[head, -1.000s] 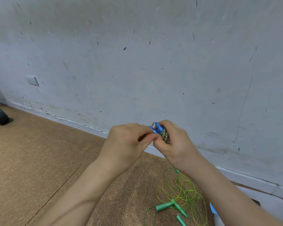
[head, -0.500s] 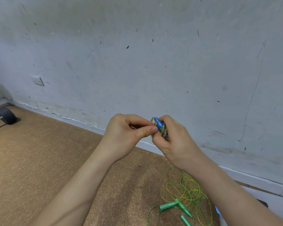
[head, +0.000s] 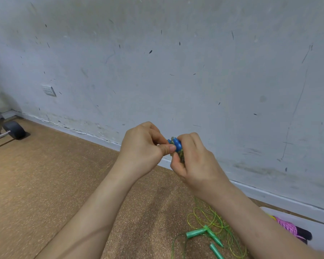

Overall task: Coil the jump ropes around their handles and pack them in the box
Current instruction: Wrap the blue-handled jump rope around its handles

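Blue-handled jump rope (head: 177,146) pinched tight by left hand (head: 144,146) and right hand (head: 196,161) fingers; one slip and it probably springs unwound.

Open air round left hand (head: 144,148), right hand (head: 196,159) and blue rope bundle (head: 177,144) pinched between. Floor (head: 54,184) on my left wide open, black wheel (head: 15,129) far off by wall (head: 195,71). Right side tighter: loose green rope (head: 195,234) sprawled under my forearm (head: 251,212), white box (head: 322,232) just beyond.

No readable text or labels anywhere
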